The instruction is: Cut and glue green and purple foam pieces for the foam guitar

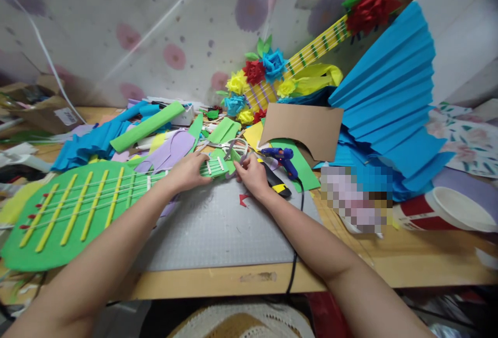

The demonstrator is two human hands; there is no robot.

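A green paper guitar [86,208] with yellow strips and pale strings lies slanted from the left side toward the middle. My left hand [190,173] is closed around its neck, near the head end. At that end, my right hand [252,176] pinches a small folded piece of green paper [234,157]; its fingertips partly cover the piece. Scissors [224,146] lie just beyond, between the hands. A blue glue gun [280,154] rests right of my right hand, and a black-and-yellow cutter knife [275,181] lies partly behind that wrist.
Under my hands is a grey cutting mat [218,229]. Behind stand a yellow paper guitar [317,50] with paper flowers, brown cardboard [305,125] and pleated blue paper [392,78]. Paper scraps crowd the left. A white-and-red paper bucket [424,211] lies right; a black cable [293,270] crosses the table edge.
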